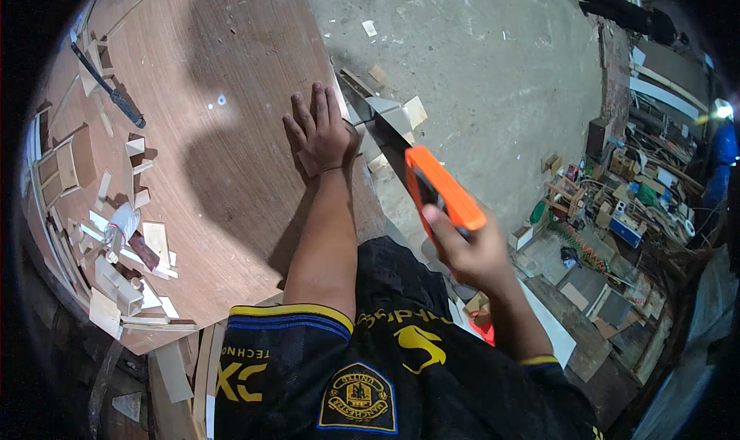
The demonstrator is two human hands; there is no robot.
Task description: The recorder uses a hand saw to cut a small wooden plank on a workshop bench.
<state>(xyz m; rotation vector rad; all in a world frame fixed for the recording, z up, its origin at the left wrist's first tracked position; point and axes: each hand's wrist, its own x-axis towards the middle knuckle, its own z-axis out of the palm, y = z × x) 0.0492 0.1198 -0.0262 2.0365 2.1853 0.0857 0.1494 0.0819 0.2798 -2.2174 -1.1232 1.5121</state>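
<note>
My left hand lies flat near the right edge of a brown wooden work surface, fingers spread and pointing away from me. A narrow pale strip shows beside its fingertips at that edge; whether a loose piece lies under the palm, I cannot tell. Closed around the orange handle of a handsaw is my right hand, slightly blurred. The saw's dark blade slants up and left from the handle, and its far end reaches the surface's edge just right of my left hand. Whether its teeth touch wood is not clear.
Wood offcuts and a bundle of whitish cord lie along the surface's left side. A dark rod-like tool rests farther back. Scraps litter the concrete floor under the blade. Mixed clutter fills the right.
</note>
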